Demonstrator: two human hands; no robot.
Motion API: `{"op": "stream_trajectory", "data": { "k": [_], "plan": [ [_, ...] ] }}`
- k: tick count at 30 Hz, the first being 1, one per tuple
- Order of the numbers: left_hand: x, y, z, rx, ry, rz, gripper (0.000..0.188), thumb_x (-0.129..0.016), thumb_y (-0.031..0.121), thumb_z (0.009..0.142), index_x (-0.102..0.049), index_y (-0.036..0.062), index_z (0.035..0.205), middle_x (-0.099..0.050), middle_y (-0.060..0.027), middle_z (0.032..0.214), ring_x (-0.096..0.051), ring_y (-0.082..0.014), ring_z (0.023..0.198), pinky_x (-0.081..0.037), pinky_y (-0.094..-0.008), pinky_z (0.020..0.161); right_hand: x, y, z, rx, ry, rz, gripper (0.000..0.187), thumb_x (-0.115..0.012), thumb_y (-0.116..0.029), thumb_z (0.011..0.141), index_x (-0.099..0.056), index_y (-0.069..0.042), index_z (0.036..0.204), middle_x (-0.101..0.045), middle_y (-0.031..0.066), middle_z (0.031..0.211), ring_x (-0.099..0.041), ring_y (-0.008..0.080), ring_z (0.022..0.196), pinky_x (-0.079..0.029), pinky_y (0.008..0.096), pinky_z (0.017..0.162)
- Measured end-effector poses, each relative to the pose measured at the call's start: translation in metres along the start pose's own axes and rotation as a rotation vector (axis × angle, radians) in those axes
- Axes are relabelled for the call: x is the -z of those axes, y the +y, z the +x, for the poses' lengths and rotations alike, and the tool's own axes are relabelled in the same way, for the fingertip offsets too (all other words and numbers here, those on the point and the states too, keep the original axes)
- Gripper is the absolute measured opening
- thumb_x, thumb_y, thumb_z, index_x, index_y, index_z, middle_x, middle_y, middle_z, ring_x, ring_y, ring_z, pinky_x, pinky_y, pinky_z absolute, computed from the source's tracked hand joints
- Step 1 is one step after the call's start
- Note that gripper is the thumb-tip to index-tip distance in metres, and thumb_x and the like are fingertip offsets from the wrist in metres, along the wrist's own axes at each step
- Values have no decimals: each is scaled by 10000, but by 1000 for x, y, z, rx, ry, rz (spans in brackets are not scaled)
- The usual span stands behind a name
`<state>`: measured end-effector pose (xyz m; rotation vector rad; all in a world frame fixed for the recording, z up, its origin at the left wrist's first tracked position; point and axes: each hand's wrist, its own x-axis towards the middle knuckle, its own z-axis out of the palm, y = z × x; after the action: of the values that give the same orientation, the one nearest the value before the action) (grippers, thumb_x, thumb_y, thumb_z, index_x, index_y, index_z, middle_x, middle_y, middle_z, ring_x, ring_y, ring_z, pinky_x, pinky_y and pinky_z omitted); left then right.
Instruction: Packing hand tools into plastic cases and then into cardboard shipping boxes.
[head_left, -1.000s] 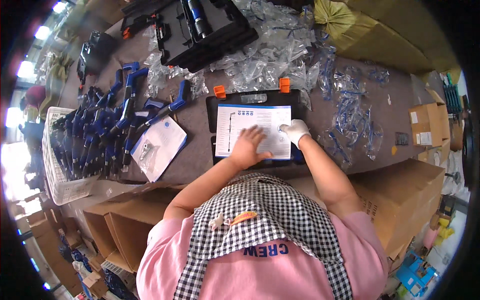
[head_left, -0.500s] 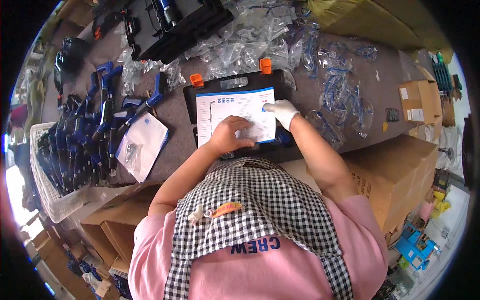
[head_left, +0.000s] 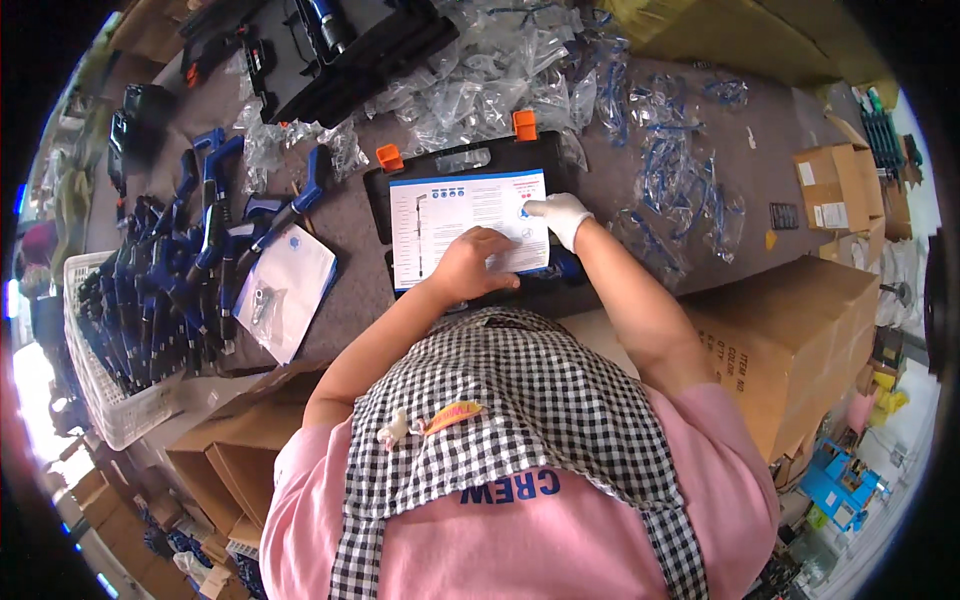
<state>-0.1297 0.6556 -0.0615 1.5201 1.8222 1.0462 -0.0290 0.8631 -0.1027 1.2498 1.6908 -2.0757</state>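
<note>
A printed instruction sheet [head_left: 460, 215] with a blue top edge lies over a black plastic case [head_left: 378, 205] with two orange latches on its far side. My bare left hand [head_left: 474, 264] rests on the sheet's lower middle, its thumb apart from the fingers. My right hand [head_left: 562, 218], in a white glove, holds the sheet's right edge, fingertips over the print. The sheet hides most of the case's inside; a blue part shows beneath its lower right corner.
Blue-and-black tool handles [head_left: 150, 290] fill a white basket [head_left: 95, 400] at left, beside a bagged sheet [head_left: 290, 285] with small metal parts. Clear plastic bags [head_left: 500, 70] cover the far side, near another open black case [head_left: 350, 65]. Bagged blue items [head_left: 670, 185] and cardboard boxes [head_left: 790, 340] stand right.
My left hand has slid slightly right and away from me over the sheet, uncovering more of the drawing. My right hand stays at the right edge.
</note>
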Motion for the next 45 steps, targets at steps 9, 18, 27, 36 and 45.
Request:
{"op": "stream_trajectory", "data": {
  "k": [9,18,27,36,45],
  "plan": [
    [6,19,10,-11,22,128,525,-804,182,601,-666,27,1083,-659,-149,1064,-592,-334,1026,-483,-407,920,0,0,0,-27,5,68,299,-681,-192,819,-685,20,1029,-708,110,945,-676,212,804,-532,348,702],
    [-3,20,12,-16,46,245,600,-778,264,578,-640,69,1129,-633,-123,1092,-565,-324,1027,-460,-418,935,-2,8,8,1,15,74,304,-693,-207,816,-688,20,1018,-709,107,934,-673,209,799,-524,344,686],
    [-4,22,8,53,-3,289,630,-802,330,609,-626,72,1156,-612,-123,1120,-536,-329,1080,-433,-424,964,-4,7,8,-34,7,67,291,-688,-201,827,-688,17,1020,-708,107,934,-672,215,800,-521,344,697],
    [-9,27,11,46,84,199,602,-800,364,655,-638,37,1134,-616,-150,1102,-539,-350,1058,-433,-435,952,5,23,22,-39,45,-2,359,-693,-211,785,-696,42,1039,-712,123,995,-672,217,877,-511,342,760],
    [-14,9,9,-27,201,145,384,-759,288,694,-672,37,972,-655,-150,944,-598,-352,927,-487,-442,835,-2,20,20,24,28,3,303,-695,-251,835,-698,0,1004,-710,91,922,-667,204,787,-515,365,697]
  ]
}}
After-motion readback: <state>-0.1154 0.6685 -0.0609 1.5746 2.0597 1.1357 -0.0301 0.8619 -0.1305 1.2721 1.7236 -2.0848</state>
